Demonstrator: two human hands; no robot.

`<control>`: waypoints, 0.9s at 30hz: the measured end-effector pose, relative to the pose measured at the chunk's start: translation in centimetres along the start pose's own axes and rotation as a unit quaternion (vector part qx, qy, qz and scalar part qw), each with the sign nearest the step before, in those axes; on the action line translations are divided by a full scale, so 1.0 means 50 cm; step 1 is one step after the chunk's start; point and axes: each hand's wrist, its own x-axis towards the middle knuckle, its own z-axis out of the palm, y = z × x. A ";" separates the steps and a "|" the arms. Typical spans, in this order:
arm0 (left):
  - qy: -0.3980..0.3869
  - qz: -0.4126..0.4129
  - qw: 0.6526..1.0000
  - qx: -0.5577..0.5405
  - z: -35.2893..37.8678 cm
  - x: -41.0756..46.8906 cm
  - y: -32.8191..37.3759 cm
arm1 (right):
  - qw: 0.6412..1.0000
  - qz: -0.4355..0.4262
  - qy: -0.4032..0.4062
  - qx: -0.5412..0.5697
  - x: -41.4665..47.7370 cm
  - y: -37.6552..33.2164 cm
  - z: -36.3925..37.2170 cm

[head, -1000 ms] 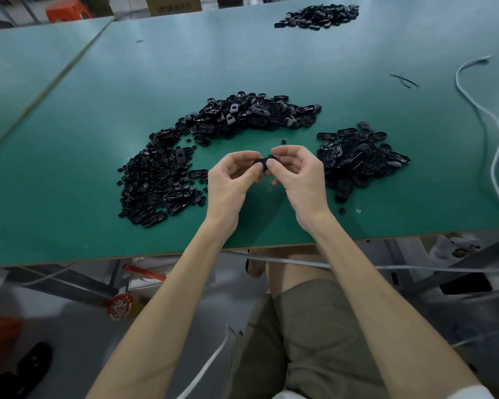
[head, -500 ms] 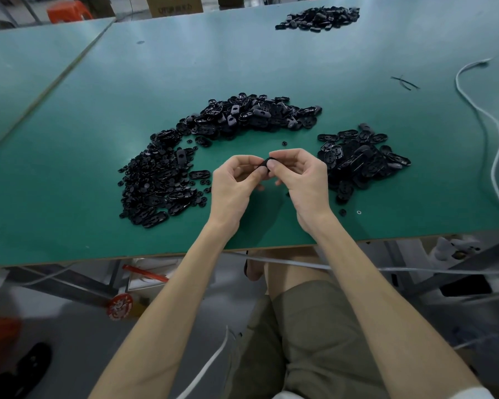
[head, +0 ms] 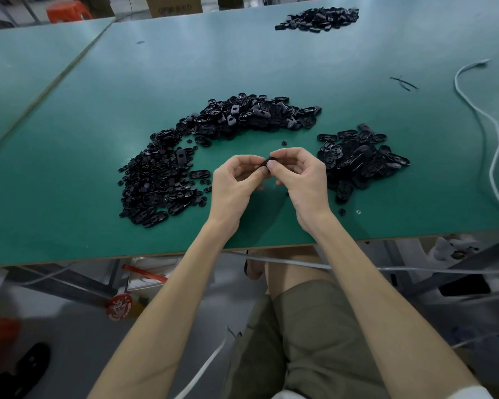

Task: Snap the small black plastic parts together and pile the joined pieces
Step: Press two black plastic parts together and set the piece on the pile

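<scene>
My left hand (head: 234,184) and my right hand (head: 303,180) meet above the green table (head: 271,64), and together they pinch one small black plastic part (head: 268,163) between thumbs and fingertips. Most of that part is hidden by my fingers. A long curved heap of loose black parts (head: 208,145) lies to the left and behind my hands. A smaller pile of black oval pieces (head: 357,158) sits just right of my right hand.
Another heap of black parts (head: 317,19) lies at the table's far edge. A white cable (head: 484,116) runs along the right side, with a thin black scrap (head: 404,82) near it. The table's front edge (head: 98,259) is close below my wrists.
Both hands have stayed together on the black part and drifted slightly towards me. The fingers have shifted a little on the part; the heaps have not moved.
</scene>
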 end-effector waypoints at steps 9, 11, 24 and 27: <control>-0.001 -0.007 1.000 0.007 0.001 -0.002 0.006 | 1.000 0.004 -0.001 0.013 0.000 -0.005 0.000; 0.004 -0.010 1.000 0.017 0.002 -0.001 0.006 | 1.000 0.003 -0.005 0.009 0.000 -0.006 0.002; 0.042 -0.006 0.999 0.025 0.001 -0.003 0.000 | 1.000 0.009 -0.006 -0.017 -0.002 -0.006 0.004; 0.023 0.000 1.000 0.005 -0.001 -0.005 0.003 | 1.000 0.009 0.012 -0.010 -0.001 -0.004 0.001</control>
